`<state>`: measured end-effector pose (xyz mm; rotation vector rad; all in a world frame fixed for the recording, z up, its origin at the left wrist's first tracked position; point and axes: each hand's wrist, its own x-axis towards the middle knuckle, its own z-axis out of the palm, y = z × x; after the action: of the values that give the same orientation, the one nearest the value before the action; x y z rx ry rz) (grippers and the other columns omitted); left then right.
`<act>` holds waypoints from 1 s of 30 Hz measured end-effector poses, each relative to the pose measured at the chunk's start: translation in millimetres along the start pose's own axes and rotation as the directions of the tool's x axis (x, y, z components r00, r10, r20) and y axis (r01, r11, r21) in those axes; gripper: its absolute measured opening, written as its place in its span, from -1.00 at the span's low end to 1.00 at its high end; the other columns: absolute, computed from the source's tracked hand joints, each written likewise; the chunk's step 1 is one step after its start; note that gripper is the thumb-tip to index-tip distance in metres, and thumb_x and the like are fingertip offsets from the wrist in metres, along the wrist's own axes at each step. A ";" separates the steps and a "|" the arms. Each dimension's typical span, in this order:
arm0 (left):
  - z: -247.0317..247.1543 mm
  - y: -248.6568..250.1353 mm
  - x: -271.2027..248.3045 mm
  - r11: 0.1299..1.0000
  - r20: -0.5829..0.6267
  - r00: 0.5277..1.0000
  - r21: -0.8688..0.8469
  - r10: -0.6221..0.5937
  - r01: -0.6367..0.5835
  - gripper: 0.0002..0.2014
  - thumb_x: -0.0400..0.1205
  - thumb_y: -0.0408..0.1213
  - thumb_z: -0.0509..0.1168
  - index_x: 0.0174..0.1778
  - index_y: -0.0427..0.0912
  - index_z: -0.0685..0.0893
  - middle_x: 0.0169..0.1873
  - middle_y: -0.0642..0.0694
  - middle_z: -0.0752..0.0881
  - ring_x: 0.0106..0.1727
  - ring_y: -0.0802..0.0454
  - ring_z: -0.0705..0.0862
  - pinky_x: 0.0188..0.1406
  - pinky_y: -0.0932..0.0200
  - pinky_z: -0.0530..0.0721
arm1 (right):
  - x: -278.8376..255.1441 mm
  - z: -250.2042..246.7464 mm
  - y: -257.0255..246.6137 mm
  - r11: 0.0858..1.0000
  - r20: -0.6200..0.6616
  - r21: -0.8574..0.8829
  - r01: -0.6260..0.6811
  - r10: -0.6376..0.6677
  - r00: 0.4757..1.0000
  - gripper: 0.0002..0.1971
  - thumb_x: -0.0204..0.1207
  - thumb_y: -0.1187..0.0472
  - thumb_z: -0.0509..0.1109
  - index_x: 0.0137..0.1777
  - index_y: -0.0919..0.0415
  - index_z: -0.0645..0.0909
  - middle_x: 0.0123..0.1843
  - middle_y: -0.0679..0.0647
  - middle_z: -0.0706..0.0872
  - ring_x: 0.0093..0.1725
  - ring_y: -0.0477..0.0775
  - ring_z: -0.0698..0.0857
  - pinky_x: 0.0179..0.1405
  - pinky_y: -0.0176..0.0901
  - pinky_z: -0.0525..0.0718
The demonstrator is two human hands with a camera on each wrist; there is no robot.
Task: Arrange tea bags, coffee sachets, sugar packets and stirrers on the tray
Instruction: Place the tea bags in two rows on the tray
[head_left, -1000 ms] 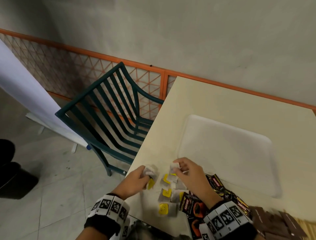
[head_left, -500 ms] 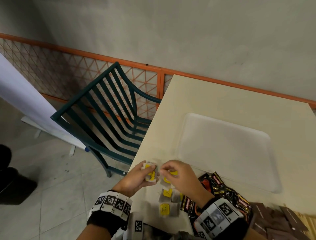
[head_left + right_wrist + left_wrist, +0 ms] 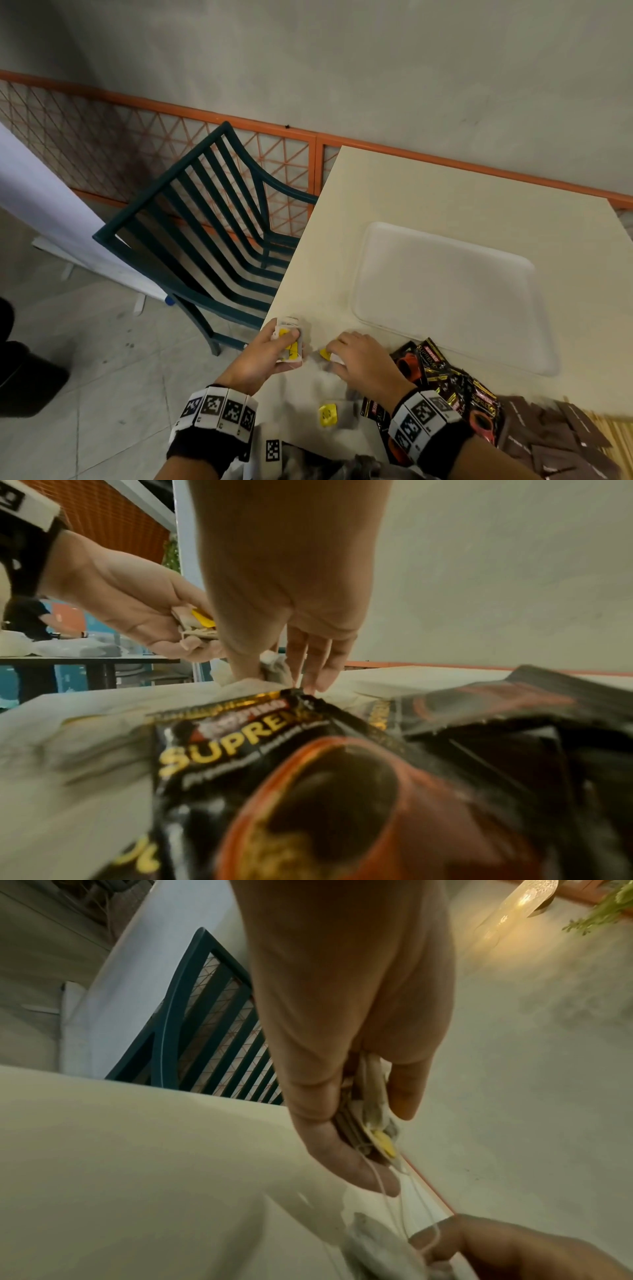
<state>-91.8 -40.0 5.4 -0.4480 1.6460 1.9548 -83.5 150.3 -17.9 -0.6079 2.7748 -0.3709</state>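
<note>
From overhead, my left hand (image 3: 270, 353) grasps a stack of yellow-tagged tea bags (image 3: 289, 342) at the tabletop (image 3: 445, 192) edge; my right hand (image 3: 363, 359) pinches one tea bag (image 3: 327, 354). One yellow tag (image 3: 327, 414) lies loose; the white tray (image 3: 445, 294) sits beyond. Right-wrist view: a black coffee sachet (image 3: 308, 777) reads "SUPREME".

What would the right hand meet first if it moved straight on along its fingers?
Probably the tea bag already under the right hand's fingertips, then bare table; the left hand lies just beside that line. Depth is unclear.
</note>
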 end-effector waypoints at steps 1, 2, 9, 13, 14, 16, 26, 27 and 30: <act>0.4 0.1 -0.4 1.000 -0.004 1.000 0.001 0.008 -0.008 -0.81 0.66 -0.31 0.23 0.18 -0.05 0.55 -0.13 -0.15 0.70 -0.14 -0.01 0.73 -0.13 0.12 0.74 | 0.1 -1.5 1.0 0.999 -0.005 0.033 -0.010 0.010 1.000 -0.65 0.59 0.05 0.13 0.26 0.16 0.56 0.15 0.13 0.65 0.18 0.16 0.59 0.13 -0.04 0.51; 1.0 1.0 -0.6 1.000 -0.007 1.000 0.002 0.013 -0.013 -0.80 0.66 -0.31 0.23 0.15 0.02 0.56 -0.15 -0.12 0.70 -0.17 0.02 0.73 -0.13 0.13 0.74 | 0.4 -3.2 3.0 0.996 -0.022 0.090 -0.026 0.028 0.999 -0.69 0.59 0.14 0.17 0.27 0.14 0.56 0.15 0.11 0.65 0.17 0.14 0.60 0.12 -0.05 0.53; 4.5 3.7 1.6 1.000 0.016 1.000 0.027 -0.007 0.007 -0.77 0.69 -0.14 0.17 0.22 -0.07 0.56 -0.16 -0.09 0.67 -0.21 0.06 0.71 -0.11 0.12 0.74 | 5.5 -38.0 -6.6 0.905 -0.312 0.424 0.013 0.133 0.941 -0.81 0.53 0.22 0.32 0.09 0.15 0.67 -0.07 0.11 0.75 -0.05 0.09 0.66 -0.07 -0.12 0.61; 11.0 12.0 -0.9 0.995 0.181 0.982 -0.072 -0.056 0.070 -0.44 0.67 0.16 -0.01 0.07 -0.23 0.70 -0.18 -0.15 0.72 -0.16 0.02 0.72 -0.07 0.09 0.72 | 10.1 -51.8 -31.7 0.898 -0.374 0.415 0.145 0.023 0.927 -0.75 0.53 0.25 0.30 0.18 0.12 0.66 0.01 0.05 0.73 0.04 -0.04 0.57 -0.07 -0.52 0.39; 12.4 14.5 -2.0 0.988 0.223 0.973 -0.127 -0.055 0.085 -0.37 0.66 0.19 -0.06 -0.03 -0.23 0.76 -0.16 -0.19 0.75 -0.14 -0.01 0.74 -0.06 0.08 0.73 | 10.6 -52.0 -37.5 0.892 -0.332 0.425 0.154 -0.005 0.943 -0.72 0.54 0.25 0.30 0.23 0.09 0.63 0.04 0.04 0.71 0.04 -0.08 0.55 -0.07 -0.54 0.38; 13.5 19.6 -4.3 0.972 0.289 0.956 -0.204 -0.051 0.113 -0.37 0.66 0.15 -0.05 -0.17 -0.24 0.81 -0.19 -0.24 0.78 -0.17 -0.04 0.78 -0.11 0.11 0.76 | 9.6 -51.5 -45.3 0.880 -0.219 0.448 0.156 -0.061 0.974 -0.65 0.55 0.16 0.32 0.34 0.05 0.53 0.10 0.05 0.67 -0.01 -0.15 0.48 -0.10 -0.52 0.38; -4.9 7.3 -0.5 0.983 0.170 0.985 -0.186 0.018 0.014 -0.76 0.56 -0.63 0.20 0.06 -0.27 0.52 -0.25 -0.24 0.65 -0.42 0.04 0.70 -0.49 0.24 0.65 | -13.7 -50.5 -8.1 0.875 -0.101 0.483 -0.025 0.084 0.991 -0.68 0.51 0.04 0.39 0.24 0.07 0.59 0.20 -0.11 0.65 0.22 -0.20 0.51 0.29 -0.32 0.43; -7.8 5.3 0.8 0.987 0.146 0.989 -0.158 0.014 0.010 -0.74 0.55 -0.65 0.20 0.08 -0.27 0.52 -0.24 -0.24 0.66 -0.40 0.03 0.71 -0.48 0.22 0.66 | -14.7 -47.9 1.9 0.935 -0.022 0.344 -0.091 0.105 0.994 -0.57 0.48 -0.03 0.39 0.32 0.05 0.53 0.28 -0.07 0.58 0.31 -0.11 0.44 0.38 -0.18 0.38; -13.8 -0.8 4.9 0.998 0.066 0.998 -0.066 -0.003 0.008 -0.71 0.54 -0.63 0.25 0.12 -0.27 0.53 -0.25 -0.19 0.71 -0.33 0.01 0.73 -0.41 0.18 0.69 | -17.8 -36.2 20.1 0.980 0.251 -0.066 -0.187 0.198 0.948 -0.23 0.35 -0.24 0.40 0.50 0.08 0.30 0.42 0.05 0.35 0.44 0.13 0.26 0.45 0.06 0.23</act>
<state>-96.5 -52.4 -0.8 -0.4089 1.5414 2.0038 -86.9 182.5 13.4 -0.3598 2.5669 -0.1776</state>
